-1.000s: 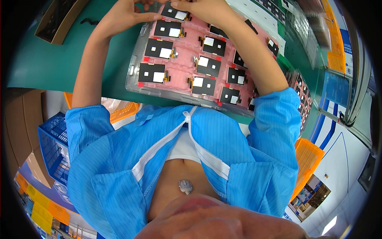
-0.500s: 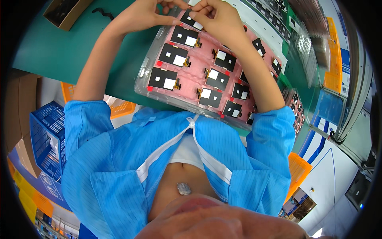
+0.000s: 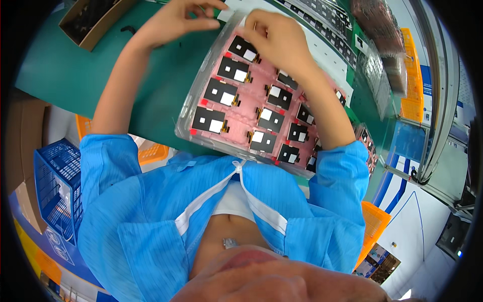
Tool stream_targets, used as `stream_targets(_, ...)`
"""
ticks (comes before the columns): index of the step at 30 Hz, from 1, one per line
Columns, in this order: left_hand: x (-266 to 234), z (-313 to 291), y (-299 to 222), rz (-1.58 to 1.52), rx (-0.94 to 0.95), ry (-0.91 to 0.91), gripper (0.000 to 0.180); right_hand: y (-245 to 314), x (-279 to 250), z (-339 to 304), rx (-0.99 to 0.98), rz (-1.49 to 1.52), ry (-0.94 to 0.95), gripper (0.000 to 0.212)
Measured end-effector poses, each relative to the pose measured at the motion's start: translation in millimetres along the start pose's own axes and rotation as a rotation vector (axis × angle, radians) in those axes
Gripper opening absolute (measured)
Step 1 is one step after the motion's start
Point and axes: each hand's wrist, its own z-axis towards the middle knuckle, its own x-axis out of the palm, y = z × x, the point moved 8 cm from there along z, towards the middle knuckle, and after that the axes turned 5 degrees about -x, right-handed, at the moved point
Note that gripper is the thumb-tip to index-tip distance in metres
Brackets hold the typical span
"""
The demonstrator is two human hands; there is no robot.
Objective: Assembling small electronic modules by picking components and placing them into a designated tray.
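A clear tray with a pink lining point(image 3: 241, 121) lies in front of me, tilted in view. In it sit rows of small flat black panels point(image 3: 213, 115) with white squares, short gold-brown tails and red tabs. My right hand point(image 3: 276, 40) is over the far end of the tray, thumb and fingers curled together; whatever they may pinch is hidden. My left hand point(image 3: 183, 20) hangs beyond the tray's far left corner, fingers apart and nothing visible in them. Several panels are partly covered by my right hand and forearm.
White sheets with black cut-out shapes point(image 3: 327, 27) lie beyond the tray. Clear plastic packs point(image 3: 375, 30) are stacked at the far right. A cardboard box point(image 3: 83, 30) and a small black strip point(image 3: 128, 29) rest on the green table point(image 3: 136, 75). A blue basket point(image 3: 58, 176) stands lower left.
My left hand has come away from the far panel and off the tray to the left. My right hand stays over the tray's far end. The tray appears slightly lower in view.
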Motion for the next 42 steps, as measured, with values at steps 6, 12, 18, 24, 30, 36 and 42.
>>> stream_targets(6,-66.6,72.7,26.4,0.726,0.211,-0.332,0.01,-79.5,35.2,86.1,-0.073,0.129,-0.136,0.024)
stream_targets(12,-69.9,148.7,57.5,0.801,0.104,-0.332,0.022,-140.6,104.8,139.4,-0.037,-0.423,0.043,0.031)
stream_targets(18,-101.4,168.1,113.0,0.78,-0.079,-0.154,0.019,-89.6,101.3,129.5,-0.077,-0.543,0.086,0.029)
stream_targets(24,-74.8,195.9,102.2,0.85,-0.11,-0.097,0.021,-116.9,90.2,134.1,0.068,-0.413,0.335,0.024)
stream_targets(30,-77.9,174.7,95.3,0.881,0.012,0.007,0.016,-98.7,87.3,142.8,0.259,-0.2,0.145,0.043)
stream_targets(36,-76.8,194.1,92.0,0.749,-0.148,0.003,0.024,-92.6,70.6,141.8,0.276,-0.37,0.167,0.031)
stream_targets(42,-64.6,193.4,88.6,0.835,0.073,0.007,0.024,-67.8,36.5,119.0,-0.214,0.129,-0.001,0.019)
